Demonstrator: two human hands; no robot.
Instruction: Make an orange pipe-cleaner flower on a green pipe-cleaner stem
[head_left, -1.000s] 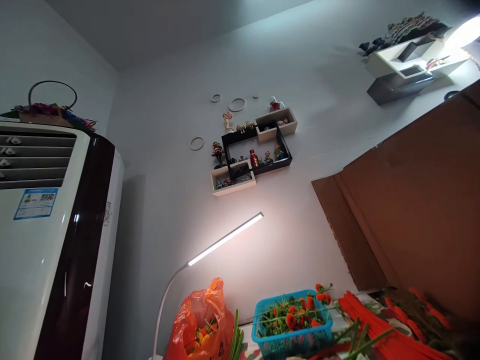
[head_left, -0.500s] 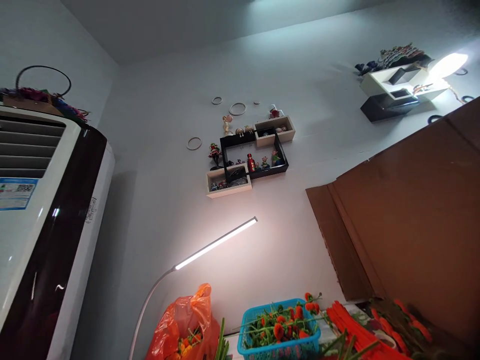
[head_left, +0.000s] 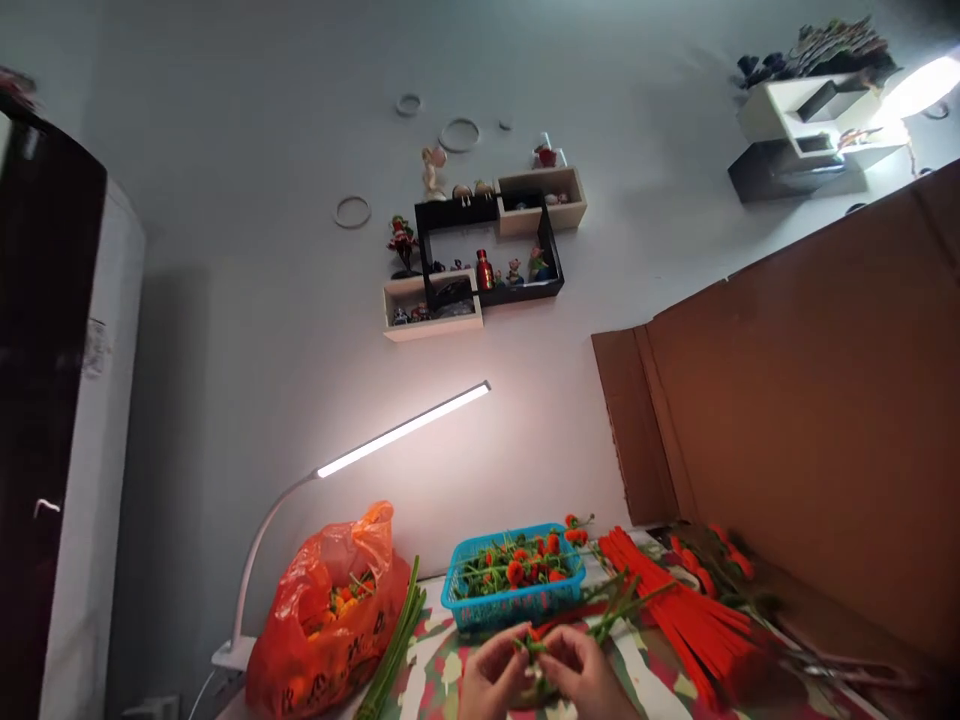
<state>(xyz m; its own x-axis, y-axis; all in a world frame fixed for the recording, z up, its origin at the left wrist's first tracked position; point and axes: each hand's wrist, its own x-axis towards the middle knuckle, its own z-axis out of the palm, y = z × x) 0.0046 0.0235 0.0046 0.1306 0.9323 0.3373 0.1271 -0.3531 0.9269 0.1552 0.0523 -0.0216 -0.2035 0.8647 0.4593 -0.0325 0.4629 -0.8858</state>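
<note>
My left hand (head_left: 495, 672) and my right hand (head_left: 579, 668) are close together at the bottom of the view. Fingertips of both pinch a small green piece (head_left: 532, 647) with a bit of red at its top; fine detail is blurred. Just beyond them stands a blue plastic basket (head_left: 517, 606) of green stems with fuzzy orange-red heads. To the right lie a bundle of red fuzzy strips (head_left: 675, 600) and some loose green stems (head_left: 619, 610). A bundle of long green strips (head_left: 397, 640) rests on the left.
An orange plastic bag (head_left: 330, 640) holding orange and yellow pieces stands at left, beside a lit lamp (head_left: 405, 430). Brown cardboard (head_left: 810, 420) rises on the right, with a blurred tool with reddish handles (head_left: 862, 670) below it. A patterned cloth (head_left: 435, 665) covers the table.
The view has tilted down and turned somewhat right, so more of the table shows. Both my hands, out of sight before, are now in view with the green piece.
</note>
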